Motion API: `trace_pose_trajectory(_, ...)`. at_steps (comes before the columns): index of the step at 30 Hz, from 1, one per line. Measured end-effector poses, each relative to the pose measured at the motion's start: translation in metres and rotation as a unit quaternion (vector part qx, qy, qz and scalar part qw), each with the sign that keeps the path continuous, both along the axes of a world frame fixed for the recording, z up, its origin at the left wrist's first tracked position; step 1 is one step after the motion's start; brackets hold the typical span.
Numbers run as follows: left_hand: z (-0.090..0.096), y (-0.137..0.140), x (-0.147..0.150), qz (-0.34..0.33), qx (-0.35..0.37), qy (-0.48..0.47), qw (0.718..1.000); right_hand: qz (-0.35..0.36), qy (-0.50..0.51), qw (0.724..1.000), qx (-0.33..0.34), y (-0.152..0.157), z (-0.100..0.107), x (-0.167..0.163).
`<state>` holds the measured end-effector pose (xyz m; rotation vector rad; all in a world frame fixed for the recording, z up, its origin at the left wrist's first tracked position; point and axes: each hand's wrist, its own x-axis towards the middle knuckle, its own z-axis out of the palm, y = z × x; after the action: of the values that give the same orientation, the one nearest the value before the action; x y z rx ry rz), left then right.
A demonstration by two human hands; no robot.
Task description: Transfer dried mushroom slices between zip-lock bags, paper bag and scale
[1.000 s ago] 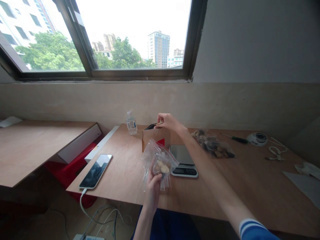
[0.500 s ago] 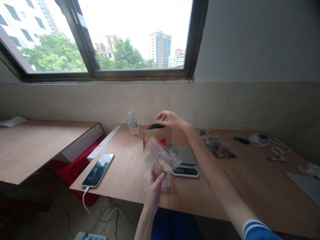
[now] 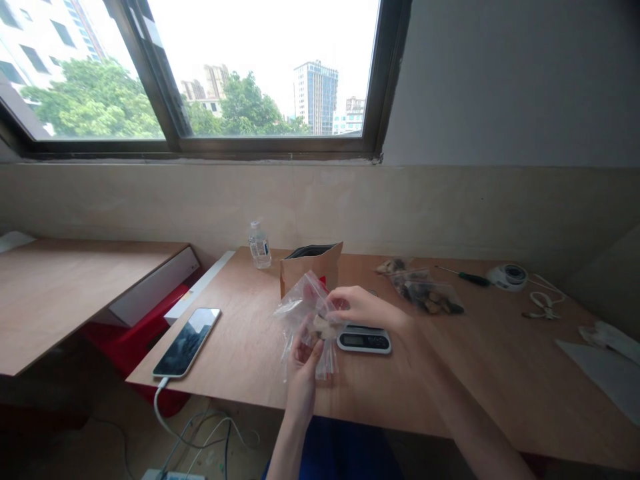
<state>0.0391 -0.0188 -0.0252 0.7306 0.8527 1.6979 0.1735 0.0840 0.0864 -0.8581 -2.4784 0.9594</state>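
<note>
My left hand (image 3: 304,357) is closed on a clear zip bag (image 3: 300,300) that holds several pale, flat slices (image 3: 324,327). My right hand (image 3: 353,305) pinches the right side of the same bag with thumb and fingers, near its upper edge. Other empty-looking plastic bags hang below my left hand. Just behind stands a brown paper pouch (image 3: 300,272), its dark top gaping. Under my right hand lies a white kitchen scale (image 3: 364,341), its plate mostly hidden by the hand.
A phone (image 3: 187,343) on a charging cable lies at the left edge. A water bottle (image 3: 260,247) stands by the wall. Filled zip bags (image 3: 437,299), a screwdriver (image 3: 470,277), a white camera (image 3: 507,277) and a coiled cable (image 3: 543,305) lie to the right.
My right hand has come down from above the paper pouch to the zip bag and taken hold of its side. My left hand keeps the bag in about the same place.
</note>
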Motion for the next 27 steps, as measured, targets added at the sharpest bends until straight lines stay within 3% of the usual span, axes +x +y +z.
trace_pose_trajectory(9,0.001,0.001,0.000,0.061,-0.041,0.013,0.997,0.070,-0.062,0.995,-0.035,-0.009,-0.002,-0.008)
trace_pose_trajectory(14,0.000,0.000,0.000,0.064,-0.056,-0.002,0.996,0.048,-0.048,0.996,-0.058,-0.007,-0.011,-0.013)
trace_pose_trajectory(21,-0.005,0.002,-0.002,0.080,-0.056,-0.023,0.995,0.033,0.075,0.987,-0.137,-0.003,-0.012,-0.008)
trace_pose_trajectory(25,-0.004,0.004,-0.005,0.098,-0.062,-0.050,0.992,0.010,0.157,0.972,-0.172,0.010,-0.002,0.000)
trace_pose_trajectory(27,-0.004,0.004,-0.006,0.108,-0.071,-0.060,0.990,-0.008,0.209,0.965,-0.157,0.021,0.007,0.000)
